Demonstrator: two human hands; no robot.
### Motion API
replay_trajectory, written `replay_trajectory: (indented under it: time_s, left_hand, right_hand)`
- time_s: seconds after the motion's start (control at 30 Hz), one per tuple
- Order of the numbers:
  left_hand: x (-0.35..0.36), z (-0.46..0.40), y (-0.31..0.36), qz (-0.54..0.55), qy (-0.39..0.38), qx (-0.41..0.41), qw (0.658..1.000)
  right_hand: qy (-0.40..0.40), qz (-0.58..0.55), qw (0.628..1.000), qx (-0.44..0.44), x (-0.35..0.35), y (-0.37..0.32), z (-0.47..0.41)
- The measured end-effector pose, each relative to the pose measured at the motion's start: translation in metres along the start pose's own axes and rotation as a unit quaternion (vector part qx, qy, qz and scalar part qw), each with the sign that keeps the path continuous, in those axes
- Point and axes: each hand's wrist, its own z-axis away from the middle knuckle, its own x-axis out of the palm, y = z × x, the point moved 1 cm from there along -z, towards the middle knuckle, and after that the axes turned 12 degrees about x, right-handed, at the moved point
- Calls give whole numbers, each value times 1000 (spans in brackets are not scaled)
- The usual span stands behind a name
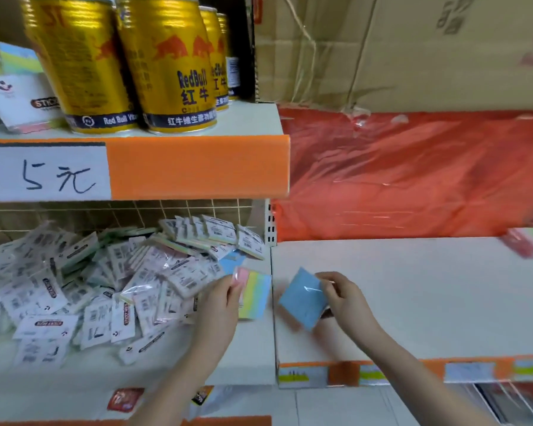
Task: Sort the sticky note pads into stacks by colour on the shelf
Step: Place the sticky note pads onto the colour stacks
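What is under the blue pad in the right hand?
Bare white shelf shows around the blue pad, which the right hand holds tilted. The patch directly beneath is covered; whether the pad's lower corner touches the shelf is unclear.

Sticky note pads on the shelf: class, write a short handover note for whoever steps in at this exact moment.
Left hand: pinches a striped multicolour pad at the pile's right edge.
Right hand: holds a blue pad just above the right-hand shelf, not yet set down.
Unsorted pile: heaped on the left shelf, mostly label side up.
Done: one multicolour pad lies at the far right; no proper stacks visible.
Left: set down both held pads, then sort nearly the whole pile by colour.
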Motion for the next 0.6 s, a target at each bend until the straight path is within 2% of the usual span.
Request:
replay_trajectory:
  time_s: [0.17, 0.23, 0.3, 0.43, 0.6]
  left_hand:
    - [56, -12, 43, 158, -37, -50, 986]
    - [83, -16, 57, 176, -64, -58, 981]
    - [112, -19, 71, 146, -91, -69, 983]
    - [155, -23, 98, 107, -161, -97, 976]
    - [196, -25, 131, 82, -226, -111, 964]
  right_hand:
    - [37, -108, 991, 71, -53, 28, 5]
    - [63, -121, 988, 76, -75, 41, 8]
    - [92, -109, 986, 82, -101, 55, 11]
    - [125, -27, 986, 105, -150, 81, 10]
    - [118, 156, 974, 112, -203, 100, 1]
